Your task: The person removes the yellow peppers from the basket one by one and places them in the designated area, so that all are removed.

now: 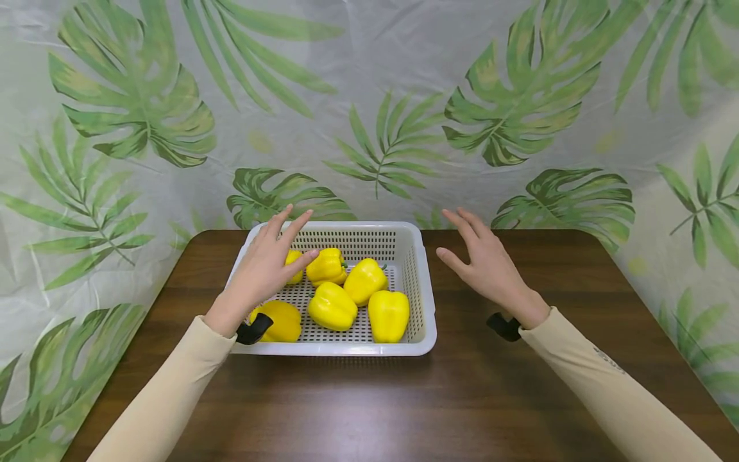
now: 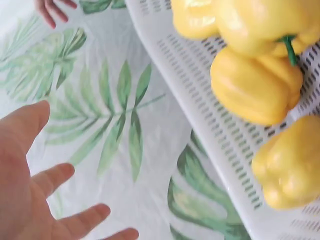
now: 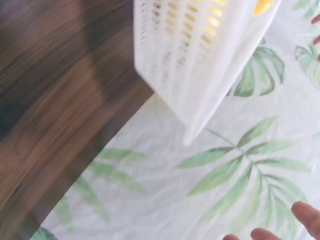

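Observation:
A light plastic basket (image 1: 346, 349) with slotted walls holds several yellow bell peppers (image 1: 333, 307). My left hand (image 1: 260, 266) hovers over the basket's left side with fingers spread, covering part of a pepper behind it. Nothing lies in its grasp. To the right of the basket, my right hand (image 1: 487, 262) is held above the table, fingers extended and thumb apart, also holding nothing. The left wrist view shows a pepper with a green stem (image 2: 290, 50) among the others. Only fingertips of the right hand (image 3: 307, 217) show in the right wrist view, away from the basket's corner (image 3: 192, 127).
The basket stands on a dark brown wooden table (image 1: 369, 404), near its back edge. Behind and at both sides hangs a pale cloth (image 1: 398, 38) printed with green leaves. Each wrist wears a black strap (image 1: 505, 326).

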The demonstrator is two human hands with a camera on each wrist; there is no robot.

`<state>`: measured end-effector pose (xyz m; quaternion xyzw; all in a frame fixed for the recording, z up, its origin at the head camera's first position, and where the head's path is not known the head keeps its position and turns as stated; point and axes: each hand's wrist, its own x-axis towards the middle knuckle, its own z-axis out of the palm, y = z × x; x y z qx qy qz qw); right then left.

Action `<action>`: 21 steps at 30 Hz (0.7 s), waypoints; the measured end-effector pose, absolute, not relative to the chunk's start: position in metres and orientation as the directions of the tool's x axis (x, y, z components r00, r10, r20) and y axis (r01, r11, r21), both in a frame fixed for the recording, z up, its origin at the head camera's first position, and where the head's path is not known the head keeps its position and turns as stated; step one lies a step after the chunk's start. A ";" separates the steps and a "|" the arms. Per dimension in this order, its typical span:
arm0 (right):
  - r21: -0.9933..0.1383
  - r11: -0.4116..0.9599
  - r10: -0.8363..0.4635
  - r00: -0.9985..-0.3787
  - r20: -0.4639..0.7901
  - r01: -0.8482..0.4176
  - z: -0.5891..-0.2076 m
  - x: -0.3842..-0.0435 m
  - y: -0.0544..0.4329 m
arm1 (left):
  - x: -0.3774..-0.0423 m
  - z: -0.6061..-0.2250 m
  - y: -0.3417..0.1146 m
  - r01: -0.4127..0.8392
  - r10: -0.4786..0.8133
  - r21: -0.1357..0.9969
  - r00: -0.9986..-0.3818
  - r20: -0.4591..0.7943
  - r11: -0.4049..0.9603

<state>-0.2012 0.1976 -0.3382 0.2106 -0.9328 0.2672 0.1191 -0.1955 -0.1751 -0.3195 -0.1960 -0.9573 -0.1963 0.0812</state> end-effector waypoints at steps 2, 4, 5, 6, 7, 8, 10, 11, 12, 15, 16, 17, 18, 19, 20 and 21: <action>-0.473 0.747 -0.345 -0.880 0.327 -0.468 -0.337 -0.201 0.193 | -0.194 -0.316 -0.181 0.401 0.334 0.361 -0.913 0.236 0.842; -0.496 0.720 -0.365 -0.872 0.326 -0.486 -0.336 -0.200 0.187 | -0.193 -0.313 -0.188 0.391 0.324 0.391 -0.918 0.228 0.833; -0.504 0.705 -0.378 -0.866 0.327 -0.498 -0.335 -0.201 0.185 | -0.192 -0.311 -0.192 0.384 0.319 0.417 -0.922 0.219 0.823; -0.511 0.690 -0.394 -0.858 0.330 -0.513 -0.335 -0.201 0.182 | -0.191 -0.310 -0.196 0.377 0.315 0.445 -0.926 0.210 0.812; -0.516 0.673 -0.410 -0.848 0.336 -0.530 -0.334 -0.201 0.179 | -0.191 -0.308 -0.200 0.370 0.312 0.469 -0.929 0.200 0.802; -0.523 0.654 -0.428 -0.837 0.340 -0.547 -0.334 -0.202 0.177 | -0.190 -0.307 -0.205 0.365 0.310 0.497 -0.931 0.192 0.787; -0.535 0.616 -0.465 -0.815 0.346 -0.579 -0.334 -0.204 0.172 | -0.187 -0.304 -0.215 0.367 0.317 0.546 -0.930 0.188 0.753; -0.544 0.597 -0.480 -0.806 0.347 -0.590 -0.334 -0.204 0.170 | -0.186 -0.303 -0.220 0.368 0.321 0.569 -0.929 0.186 0.735; -0.554 0.580 -0.492 -0.799 0.346 -0.597 -0.333 -0.205 0.168 | -0.185 -0.302 -0.226 0.370 0.326 0.585 -0.927 0.185 0.721; -0.585 0.537 -0.520 -0.785 0.338 -0.608 -0.334 -0.207 0.162 | -0.181 -0.300 -0.243 0.365 0.332 0.629 -0.927 0.175 0.686; -0.597 0.528 -0.524 -0.785 0.331 -0.604 -0.333 -0.207 0.160 | -0.180 -0.301 -0.249 0.355 0.330 0.646 -0.930 0.165 0.676; -0.610 0.518 -0.528 -0.785 0.323 -0.599 -0.334 -0.207 0.158 | -0.179 -0.301 -0.254 0.339 0.324 0.665 -0.934 0.151 0.666; -0.622 0.510 -0.533 -0.786 0.315 -0.595 -0.334 -0.208 0.155 | -0.179 -0.302 -0.259 0.325 0.322 0.684 -0.937 0.138 0.653; -0.633 0.500 -0.538 -0.785 0.308 -0.591 -0.334 -0.209 0.153 | -0.179 -0.303 -0.264 0.313 0.322 0.704 -0.938 0.125 0.637; -0.646 0.491 -0.541 -0.786 0.300 -0.585 -0.335 -0.209 0.151 | -0.179 -0.304 -0.269 0.300 0.321 0.720 -0.940 0.113 0.626; -0.657 0.483 -0.544 -0.786 0.292 -0.578 -0.335 -0.210 0.149 | -0.180 -0.306 -0.274 0.289 0.322 0.735 -0.941 0.102 0.613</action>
